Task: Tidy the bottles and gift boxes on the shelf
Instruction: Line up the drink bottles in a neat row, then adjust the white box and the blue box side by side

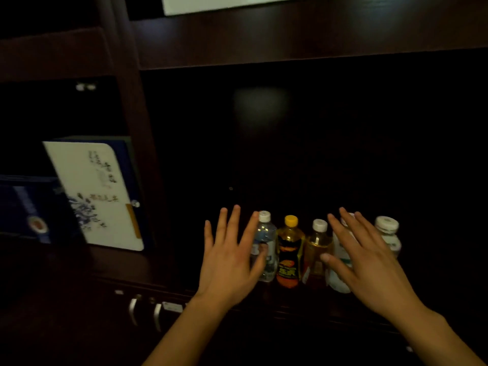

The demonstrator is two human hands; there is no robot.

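Dark shelf (132, 262) holds five bottles (290, 254) in a row; left hand (229, 262) and right hand (369, 262) hover spread, empty. Next, probably squeezing the row together.

Both forearms were bare, with no sleeve reaching into view. The left hand (228, 262) and right hand (369, 262) wore no gloves, rings or watch, and the short fingernails looked plain and unpainted.

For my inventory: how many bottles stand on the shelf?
5, in one row: clear bottle by the left hand, yellow-capped bottle, amber bottle, one behind the right hand, white-capped bottle rightmost. Others may hide.
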